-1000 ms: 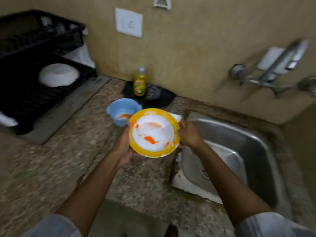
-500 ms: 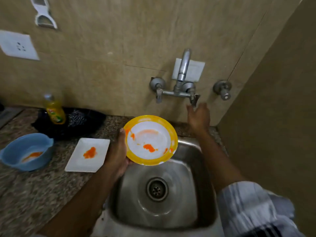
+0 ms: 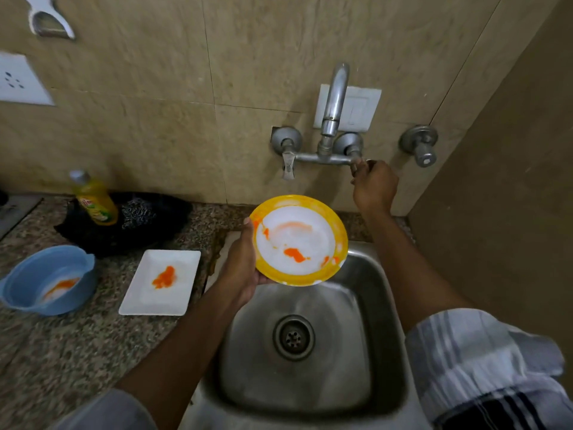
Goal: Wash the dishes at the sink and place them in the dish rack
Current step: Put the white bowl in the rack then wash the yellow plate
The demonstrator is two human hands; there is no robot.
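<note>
My left hand [image 3: 240, 268] grips the left rim of a round yellow-rimmed plate [image 3: 298, 240] with a white centre and orange smears, held above the back of the steel sink [image 3: 366, 352]. My right hand [image 3: 373, 187] is closed around the right tap handle [image 3: 356, 164] of the wall faucet [image 3: 333, 107]. No water is visible. A white rectangular plate [image 3: 161, 282] with an orange stain lies on the counter left of the sink. Further left stands a blue bowl [image 3: 46, 280] with orange residue. The dish rack is out of view.
A yellow dish soap bottle [image 3: 94, 198] stands at the back of the granite counter [image 3: 77, 346] beside a dark scrubber [image 3: 136, 209] on a black mat. A second valve [image 3: 420, 145] sticks out of the wall at right. A side wall closes off the right.
The view swung right from the counter to the sink. My left hand carried the yellow plate over the basin; my right hand left the plate, rose to the tap and closed on its handle.
</note>
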